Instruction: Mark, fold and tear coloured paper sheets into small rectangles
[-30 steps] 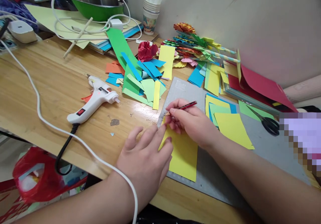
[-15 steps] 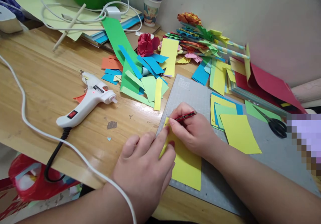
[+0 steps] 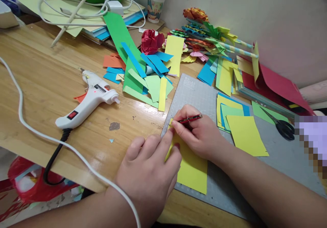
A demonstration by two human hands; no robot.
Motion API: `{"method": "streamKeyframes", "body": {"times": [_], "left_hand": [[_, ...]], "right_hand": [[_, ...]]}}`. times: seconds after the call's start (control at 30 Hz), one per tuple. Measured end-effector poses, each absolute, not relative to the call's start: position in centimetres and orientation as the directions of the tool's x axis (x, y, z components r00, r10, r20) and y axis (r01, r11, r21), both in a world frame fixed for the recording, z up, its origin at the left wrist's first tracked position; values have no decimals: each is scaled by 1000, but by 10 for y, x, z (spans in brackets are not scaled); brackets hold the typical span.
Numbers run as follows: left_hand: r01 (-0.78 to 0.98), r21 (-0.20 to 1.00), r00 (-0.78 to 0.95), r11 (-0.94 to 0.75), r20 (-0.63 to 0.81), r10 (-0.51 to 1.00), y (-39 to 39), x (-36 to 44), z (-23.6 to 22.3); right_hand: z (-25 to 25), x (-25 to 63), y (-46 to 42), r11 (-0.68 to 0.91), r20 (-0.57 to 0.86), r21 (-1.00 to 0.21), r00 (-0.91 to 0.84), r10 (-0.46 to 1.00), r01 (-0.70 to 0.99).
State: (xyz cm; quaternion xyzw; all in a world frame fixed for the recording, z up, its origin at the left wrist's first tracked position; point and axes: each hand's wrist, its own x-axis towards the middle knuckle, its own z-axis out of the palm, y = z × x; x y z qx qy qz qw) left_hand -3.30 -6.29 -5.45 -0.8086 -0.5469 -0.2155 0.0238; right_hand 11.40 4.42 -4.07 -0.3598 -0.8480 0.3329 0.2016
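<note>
My right hand [image 3: 198, 131] grips a dark red pencil [image 3: 189, 119], its tip end down at the upper left corner of a yellow paper sheet [image 3: 192, 175]. The pencil's point is hidden by my fingers. Flat on the left edge of that sheet lies my left hand [image 3: 153, 168], fingers stretched out and pressing the paper against the grey cutting mat [image 3: 190, 95]. Another yellow piece [image 3: 246, 134] rests to the right on the mat, partly over a small stack of blue, green and yellow papers [image 3: 231, 114].
Left of the mat lies a white glue gun [image 3: 85, 102], its cord hanging over the table edge; a white cable [image 3: 74, 149] crosses my left forearm. Black scissors [image 3: 283, 129] lie at right. Paper scraps [image 3: 153, 88], a crumpled red paper flower [image 3: 151, 41] and paper cups [image 3: 155, 6] are behind.
The view has shifted slightly. Both hands keep nearly the same place on the yellow sheet, with the pencil still at its upper left corner.
</note>
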Motion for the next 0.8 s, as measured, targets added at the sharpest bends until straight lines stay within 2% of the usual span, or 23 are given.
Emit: {"method": "streamKeyframes", "body": {"times": [0.2,0.4,0.53,0.8], "left_hand": [[899,191,308,-395,364,879,-63,-34,-54],[892,195,320,-407,363,875,-63,-34,-54],[893,199,317,-404,360,878,-63,-34,-54],[900,186,326,-395,315,891,-64,-33,-52]], "right_hand": [[-43,115,42,470,144,-764,-593,792,442],[-43,115,43,516,126,-716,-641,757,469],[-43,115,43,527,126,-729,-670,731,438],[-43,115,42,497,177,-751,-593,786,435]]}}
